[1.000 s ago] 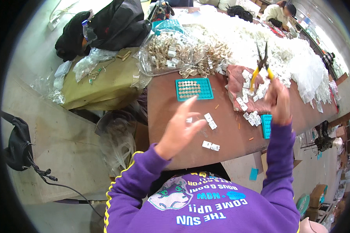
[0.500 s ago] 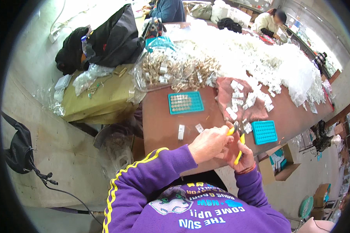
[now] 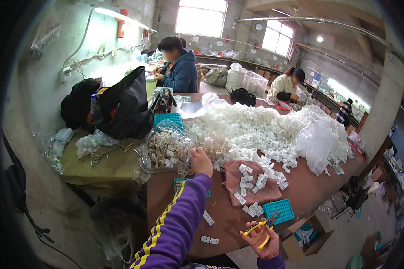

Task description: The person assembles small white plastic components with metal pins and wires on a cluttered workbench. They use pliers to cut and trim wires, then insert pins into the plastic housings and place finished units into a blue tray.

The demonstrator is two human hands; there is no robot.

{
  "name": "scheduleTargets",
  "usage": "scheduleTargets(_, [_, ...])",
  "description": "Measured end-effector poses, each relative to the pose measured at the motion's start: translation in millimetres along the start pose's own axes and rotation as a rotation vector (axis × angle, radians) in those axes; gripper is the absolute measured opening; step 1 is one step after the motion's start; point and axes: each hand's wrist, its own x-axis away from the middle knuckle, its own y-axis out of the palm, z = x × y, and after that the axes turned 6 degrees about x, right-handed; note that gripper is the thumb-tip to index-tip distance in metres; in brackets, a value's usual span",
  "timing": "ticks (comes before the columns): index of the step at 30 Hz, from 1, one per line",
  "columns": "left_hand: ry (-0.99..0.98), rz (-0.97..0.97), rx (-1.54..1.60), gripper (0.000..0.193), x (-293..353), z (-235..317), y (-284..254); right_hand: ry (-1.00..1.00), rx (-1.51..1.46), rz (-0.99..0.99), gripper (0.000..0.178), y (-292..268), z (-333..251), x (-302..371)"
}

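My left hand (image 3: 201, 162) reaches forward to the near edge of a heap of small beige parts (image 3: 214, 147). Its fingertips are hidden against the heap, so their grip does not show. Near the table's front edge, my right hand (image 3: 265, 244) is closed around pliers (image 3: 265, 228) with yellow handles. The pliers' jaws are spread above a turquoise tray (image 3: 278, 211). Another turquoise tray (image 3: 178, 184) lies partly covered by my left forearm. Small white blocks (image 3: 253, 210) lie beside my right hand, and more (image 3: 244, 179) rest on a reddish cloth (image 3: 232, 172).
A large mound of white pieces (image 3: 256, 127) covers the far table. Left of my hand lies a clear bag (image 3: 166, 150) of beige parts. Black bags (image 3: 128, 110) stand on the side table. An open cardboard box (image 3: 296, 249) stands at lower right. Two people work farther back.
My left hand has left the pliers and stretched forward to the beige heap. My right hand still holds the pliers, now lower in the picture. The view has tilted up.
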Motion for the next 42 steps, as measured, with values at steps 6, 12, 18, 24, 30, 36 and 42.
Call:
scheduleTargets(6, [0.035,0.022,0.257,0.043,-11,-4,-29,0.042,0.030,0.018,0.024,-6,5,-1])
scheduleTargets(12, [0.211,0.122,0.436,0.059,-13,21,-74,0.079,0.098,-0.048,0.026,5,6,-7])
scheduleTargets(18, [0.120,-0.462,0.882,0.061,21,16,-141,0.183,0.312,-0.189,0.034,24,-16,-23])
scheduleTargets(24, [-0.227,-0.917,1.028,0.058,82,-13,-197,0.198,0.935,-0.246,0.037,68,-50,-52])
scheduleTargets(30, [0.200,-0.681,0.518,0.041,127,-18,-203,-0.105,1.414,-0.328,0.028,105,-34,-82])
scheduleTargets(36, [0.491,-0.350,0.166,0.030,144,-9,-205,-0.393,1.776,-0.417,0.036,100,4,-90])
scheduleTargets(42, [0.496,-0.313,0.184,0.029,147,-3,-207,-0.336,1.542,-0.222,0.027,83,16,-74])
